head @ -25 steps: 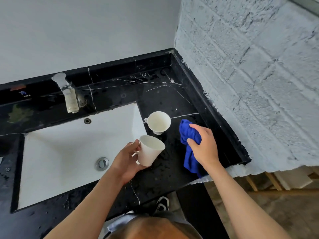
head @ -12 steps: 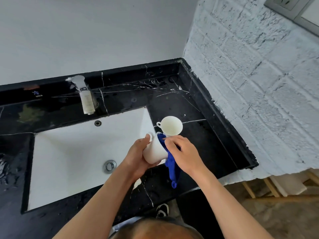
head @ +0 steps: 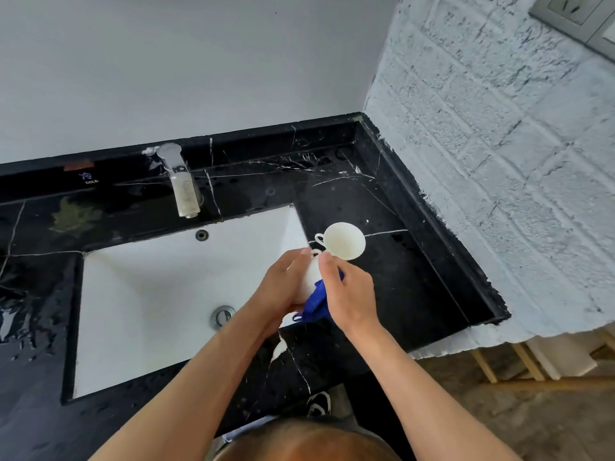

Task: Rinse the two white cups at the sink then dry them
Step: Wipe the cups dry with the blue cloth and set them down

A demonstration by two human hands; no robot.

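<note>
The left hand (head: 283,284) grips a cup (head: 311,277). The right hand (head: 349,294) presses a cloth (head: 316,302) against it. A second cup (head: 344,241) stands on the counter (head: 399,277).

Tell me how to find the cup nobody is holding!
Find the white sink in the black counter. Just past its right edge, a white cup stands on the counter. The other cup is in the left hand, with a blue cloth against it; this one stands alone, untouched.

Plain grey wall (head: 186,61) ahead of me, white-painted brick wall (head: 499,161) on my right, black marble tabletop (head: 399,277), brown floor (head: 515,420).
</note>
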